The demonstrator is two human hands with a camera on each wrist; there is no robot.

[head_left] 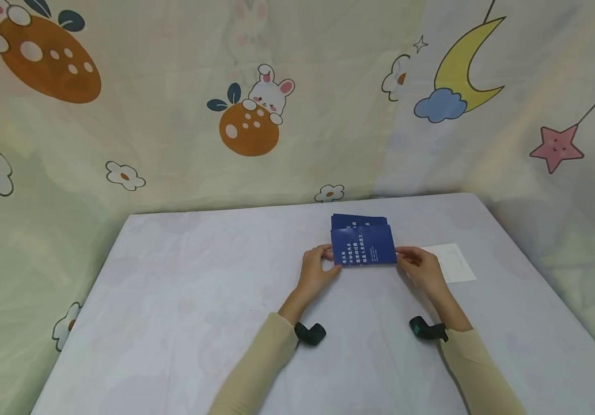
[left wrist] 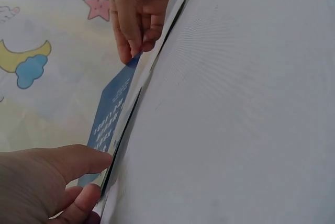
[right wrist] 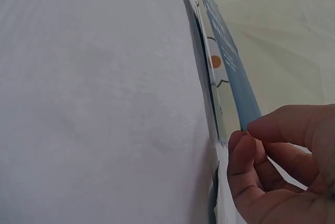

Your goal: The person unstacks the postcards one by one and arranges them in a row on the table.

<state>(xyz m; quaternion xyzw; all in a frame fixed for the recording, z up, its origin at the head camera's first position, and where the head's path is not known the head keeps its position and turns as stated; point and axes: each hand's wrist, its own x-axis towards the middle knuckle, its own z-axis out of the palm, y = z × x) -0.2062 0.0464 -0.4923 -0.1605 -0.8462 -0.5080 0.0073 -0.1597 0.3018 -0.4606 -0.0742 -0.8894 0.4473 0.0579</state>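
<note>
Both hands hold a blue card (head_left: 364, 245) with white printed characters, one at each side. The left hand (head_left: 317, 270) pinches its left edge between thumb and fingers. At the lower right corner, the right hand (head_left: 423, 266) pinches it with thumb and fingertips. Behind it another blue card (head_left: 356, 220) shows its upper part; the rest is covered. In the left wrist view the card (left wrist: 112, 109) is tilted up from the table. From the right wrist view, the card (right wrist: 230, 62) runs edge-on to the right thumb and fingers.
A white card (head_left: 450, 262) lies on the table just right of the right hand, partly covered by it. The white-covered table (head_left: 199, 300) extends to the left and front. A patterned cloth wall (head_left: 173, 115) rises behind the table's back edge.
</note>
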